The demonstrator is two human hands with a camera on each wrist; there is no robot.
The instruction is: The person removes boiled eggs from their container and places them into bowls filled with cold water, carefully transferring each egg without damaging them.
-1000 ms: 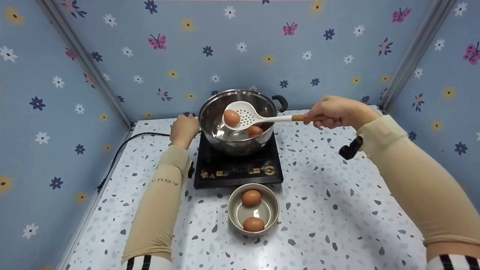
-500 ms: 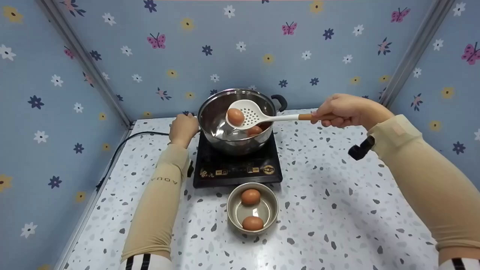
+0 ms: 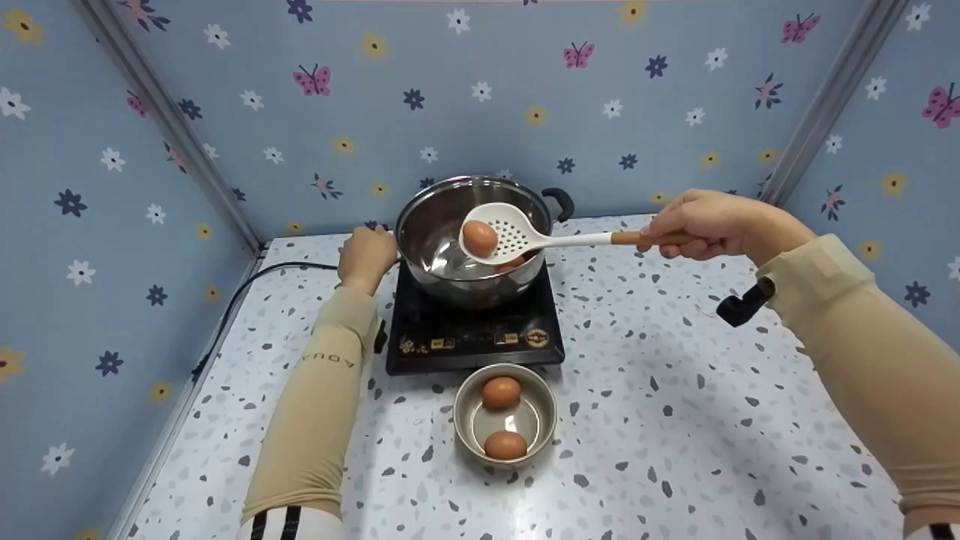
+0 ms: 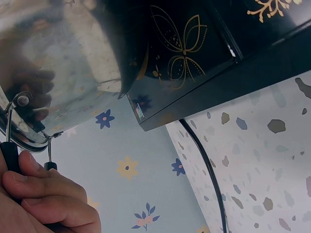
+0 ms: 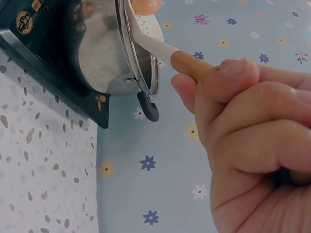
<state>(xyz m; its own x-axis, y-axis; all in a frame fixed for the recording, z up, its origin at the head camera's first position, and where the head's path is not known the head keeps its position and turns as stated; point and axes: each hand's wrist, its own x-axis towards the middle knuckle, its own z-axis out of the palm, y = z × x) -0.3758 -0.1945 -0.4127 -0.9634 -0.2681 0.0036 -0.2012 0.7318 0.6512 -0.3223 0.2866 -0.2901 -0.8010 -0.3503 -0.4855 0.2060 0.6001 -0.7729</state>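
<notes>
My right hand (image 3: 709, 223) grips the wooden handle of a white slotted spoon (image 3: 510, 234), whose perforated bowl carries one brown egg (image 3: 480, 238) above the steel pot (image 3: 450, 289). Behind the spoon, another egg (image 3: 512, 264) shows partly inside the pot. My left hand (image 3: 367, 259) holds the pot's left handle; in the left wrist view its fingers (image 4: 58, 204) curl round the black grip. In front stands a small metal bowl (image 3: 460, 431) with two brown eggs (image 3: 501, 393) in it.
The pot sits on a black induction cooker (image 3: 476, 352), and a black cable (image 3: 240, 292) runs left from behind it. The pot's right handle (image 3: 560, 204) sticks out toward the back. Patterned walls (image 3: 480, 90) enclose the speckled table (image 3: 675, 450).
My right hand has drawn the slotted spoon and its egg a little to the right over the pot. The left hand stays on the pot handle.
</notes>
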